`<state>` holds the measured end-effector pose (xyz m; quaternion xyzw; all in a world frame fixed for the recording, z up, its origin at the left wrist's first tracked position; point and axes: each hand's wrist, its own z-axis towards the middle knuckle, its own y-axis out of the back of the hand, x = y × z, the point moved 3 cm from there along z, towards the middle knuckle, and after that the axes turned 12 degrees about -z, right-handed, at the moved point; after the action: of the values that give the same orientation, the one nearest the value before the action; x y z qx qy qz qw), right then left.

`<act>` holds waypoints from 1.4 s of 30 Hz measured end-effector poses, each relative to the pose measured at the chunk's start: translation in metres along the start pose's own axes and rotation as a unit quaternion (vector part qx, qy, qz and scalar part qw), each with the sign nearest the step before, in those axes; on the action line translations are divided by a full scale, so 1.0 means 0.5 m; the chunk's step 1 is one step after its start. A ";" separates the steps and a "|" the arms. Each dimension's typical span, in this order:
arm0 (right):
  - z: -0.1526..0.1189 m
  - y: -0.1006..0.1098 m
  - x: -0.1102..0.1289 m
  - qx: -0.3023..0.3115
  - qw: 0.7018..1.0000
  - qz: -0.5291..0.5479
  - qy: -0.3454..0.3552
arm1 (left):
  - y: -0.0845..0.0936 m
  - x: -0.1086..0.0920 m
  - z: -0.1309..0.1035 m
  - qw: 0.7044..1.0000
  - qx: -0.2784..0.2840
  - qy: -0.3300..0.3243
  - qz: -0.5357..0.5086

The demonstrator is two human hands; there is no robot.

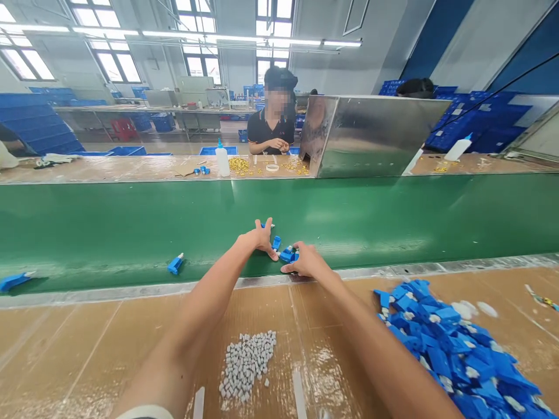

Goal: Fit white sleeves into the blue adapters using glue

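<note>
Both my arms reach over the green conveyor belt point(131, 227). My left hand point(263, 238) has its fingers spread, beside a blue plastic part point(276, 243) with a whitish end. Another blue part shows partly behind its fingertips. Thumb and fingers of my right hand point(305, 260) curl around a blue plastic part point(287, 254) at the belt's near edge; a second blue piece is partly hidden in that grasp. Farther left on the belt lie a single blue part point(175, 263) with a pale tip and another blue part point(13, 281).
A heap of blue parts point(454, 343) covers the right of the brown tabletop point(87, 349). Small grey pieces point(248, 364) are piled between my forearms. Across the belt are a white bottle point(222, 160), yellow pieces point(239, 165), a metal panel point(371, 137) and a seated person point(271, 125).
</note>
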<state>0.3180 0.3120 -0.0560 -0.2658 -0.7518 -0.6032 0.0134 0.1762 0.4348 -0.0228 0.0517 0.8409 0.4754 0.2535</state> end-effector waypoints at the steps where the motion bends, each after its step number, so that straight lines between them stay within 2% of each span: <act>1: 0.002 0.000 0.003 0.000 1.000 -0.003 0.002 | 0.004 0.006 0.007 1.000 0.003 -0.004 0.002; 5: 0.009 0.002 0.020 -0.005 1.000 -0.012 0.026 | 0.025 0.016 0.026 0.997 0.031 -0.066 0.014; 9: 0.015 0.005 0.043 -0.005 0.999 -0.022 0.048 | 0.034 0.008 0.019 0.988 0.048 -0.146 0.023; 14: 0.000 0.010 0.070 -0.016 0.997 -0.029 0.076 | 0.015 -0.001 -0.026 0.977 0.053 -0.205 0.022; 17: -0.040 0.030 0.069 -0.035 0.995 -0.028 0.095 | 0.004 -0.014 -0.068 0.969 0.041 -0.243 0.016; 19: -0.077 0.054 0.051 -0.049 0.993 -0.028 0.102 | 0.001 -0.039 -0.092 0.961 0.034 -0.275 0.007; 21: -0.122 0.080 0.018 -0.070 0.992 -0.027 0.097 | -0.006 -0.081 -0.109 0.950 0.031 -0.309 -0.006; 23: -0.176 0.101 -0.026 -0.094 0.992 -0.029 0.078 | -0.029 -0.144 -0.130 0.935 0.037 -0.352 -0.030; 27: -0.303 0.125 -0.136 -0.132 0.991 -0.025 0.030 | -0.129 -0.292 -0.198 0.896 0.077 -0.429 -0.083; 30: -0.400 0.135 -0.233 -0.141 0.990 0.003 0.013 | -0.206 -0.368 -0.238 0.882 0.116 -0.442 -0.118; 33: -0.509 0.140 -0.339 -0.154 0.987 0.049 -0.021 | -0.237 -0.386 -0.258 0.879 0.128 -0.428 -0.165; 35: -0.587 0.135 -0.404 -0.174 0.980 0.077 -0.052 | -0.233 -0.372 -0.262 0.887 0.095 -0.404 -0.202; 37: -0.659 0.115 -0.456 -0.185 0.974 0.099 -0.082 | -0.225 -0.347 -0.259 0.899 0.039 -0.369 -0.231; 39: -0.712 0.082 -0.491 -0.193 0.968 0.111 -0.112 | -0.228 -0.326 -0.254 0.910 -0.019 -0.332 -0.248; 42: -0.746 0.019 -0.511 -0.219 0.959 0.110 -0.145 | -0.262 -0.324 -0.261 0.916 -0.064 -0.303 -0.256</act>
<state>0.4293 -0.1257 -0.0330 -0.4277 -0.5617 -0.7028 -0.0876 0.2744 0.2096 -0.0150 -0.0399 0.6758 0.4088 0.6120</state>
